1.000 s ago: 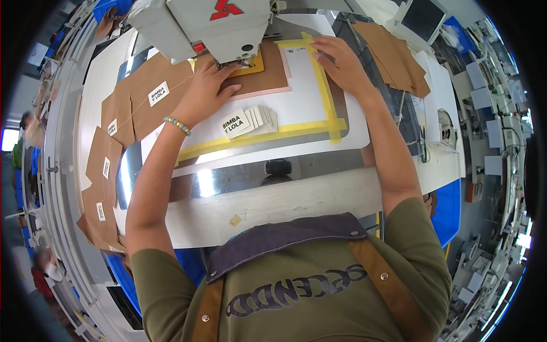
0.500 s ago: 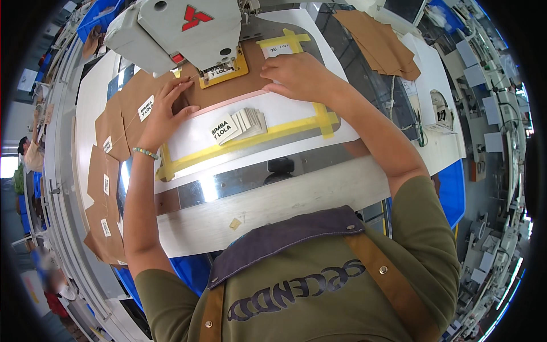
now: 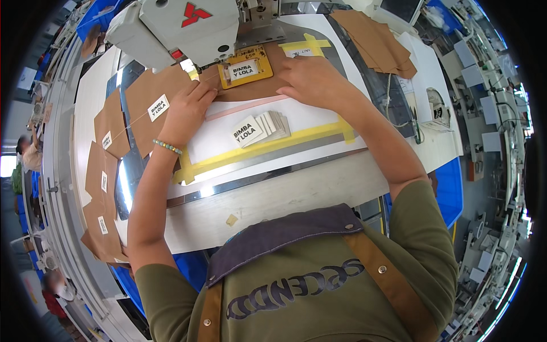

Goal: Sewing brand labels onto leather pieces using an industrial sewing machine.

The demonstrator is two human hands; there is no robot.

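A brown panel (image 3: 250,94) lies under the sewing machine's head, between my two hands. My left hand (image 3: 188,111) has its fingers closed at the panel's left edge. At its right edge my right hand (image 3: 313,80) grips it between thumb and fingers. On the panel sits a yellow template frame (image 3: 263,76), with a white printed label (image 3: 243,70) inside its opening. The panel's near edge curves away from a pink strip (image 3: 239,107) on the white sheet. A fanned stack of white labels (image 3: 262,129) lies nearer to me.
The white sewing machine (image 3: 191,25) stands over the far side. Brown labelled panels (image 3: 137,105), joined by thread, trail down the left edge. Plain brown panels (image 3: 373,43) are piled at the far right, near a white box (image 3: 436,111). Yellow tape (image 3: 245,151) borders the sheet.
The template plate, with the frame and label stack, has shifted right from under the machine head. Both hands moved right too, and the panel's near edge has left the pink strip.
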